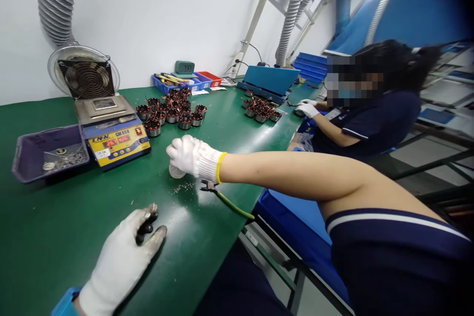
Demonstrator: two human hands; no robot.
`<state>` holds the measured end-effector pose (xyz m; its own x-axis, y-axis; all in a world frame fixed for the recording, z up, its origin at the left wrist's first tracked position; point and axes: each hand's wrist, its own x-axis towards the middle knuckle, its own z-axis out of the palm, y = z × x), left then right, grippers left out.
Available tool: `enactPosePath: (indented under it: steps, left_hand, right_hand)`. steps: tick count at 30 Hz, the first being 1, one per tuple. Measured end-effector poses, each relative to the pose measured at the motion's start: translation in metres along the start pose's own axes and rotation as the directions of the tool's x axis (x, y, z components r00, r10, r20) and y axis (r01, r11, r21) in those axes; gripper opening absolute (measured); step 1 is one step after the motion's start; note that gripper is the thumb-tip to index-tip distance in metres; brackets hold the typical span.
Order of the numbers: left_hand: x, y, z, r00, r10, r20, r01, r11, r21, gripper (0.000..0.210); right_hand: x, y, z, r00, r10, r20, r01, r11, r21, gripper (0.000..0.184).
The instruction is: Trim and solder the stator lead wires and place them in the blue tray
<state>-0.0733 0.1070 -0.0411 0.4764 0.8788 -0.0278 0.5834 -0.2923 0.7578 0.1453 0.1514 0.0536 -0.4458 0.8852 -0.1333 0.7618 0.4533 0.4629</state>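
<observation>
My right hand, in a white knitted glove with a yellow cuff edge, is closed over the top of a small clear round container on the green bench. Its fingertips are hidden. My left hand, in a white glove with dirty fingertips, rests low on the left. Its fingers curl around something black that I cannot make out, with the thumb apart from the forefinger. Cutters with a green handle lie below my right wrist. Small scraps are scattered beside the container.
A yellow-and-blue solder pot unit stands left, beside a purple tray with metal bits. Several copper-wound stators stand behind. A co-worker in white gloves sits right, near more stators and a blue case.
</observation>
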Motion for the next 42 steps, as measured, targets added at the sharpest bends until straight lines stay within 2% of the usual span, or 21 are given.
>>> enactPosePath:
  steps: [2, 4, 9, 13, 17, 24, 42]
  left_hand:
    - [0.0, 0.001, 0.001, 1.0, 0.012, 0.007, -0.012, 1.0, 0.011, 0.045]
    - [0.0, 0.003, 0.001, 0.999, 0.031, 0.018, -0.032, 0.999, 0.019, 0.039]
    - [-0.001, 0.008, -0.001, 0.998, 0.055, 0.003, -0.055, 0.998, 0.03, 0.032]
    - [-0.002, 0.009, -0.001, 0.998, 0.058, 0.007, -0.058, 0.998, -0.006, 0.032]
    - [-0.002, 0.007, 0.0, 0.998, 0.063, -0.016, -0.064, 0.997, -0.039, 0.028]
    - [-0.001, 0.006, 0.001, 0.999, 0.03, -0.014, -0.03, 0.998, -0.061, 0.029]
    - [0.0, 0.007, 0.002, 1.0, 0.026, -0.012, -0.027, 0.997, -0.07, 0.026]
  right_hand:
    - [0.005, 0.009, -0.009, 0.997, -0.038, -0.072, 0.033, 0.997, -0.065, 0.027]
    - [0.018, 0.021, -0.023, 0.985, -0.022, -0.174, 0.001, 0.993, -0.117, 0.027]
    - [0.089, 0.051, -0.068, 0.935, 0.093, -0.341, -0.131, 0.987, -0.091, 0.031]
    - [0.151, 0.057, -0.086, 0.914, 0.158, -0.373, -0.19, 0.98, -0.05, 0.03]
    - [0.186, 0.051, -0.084, 0.937, 0.112, -0.33, -0.162, 0.979, -0.127, 0.033]
    - [0.194, 0.056, -0.081, 0.951, 0.058, -0.302, -0.118, 0.976, -0.183, 0.025]
    - [0.193, 0.056, -0.082, 0.948, 0.066, -0.311, -0.128, 0.975, -0.183, 0.028]
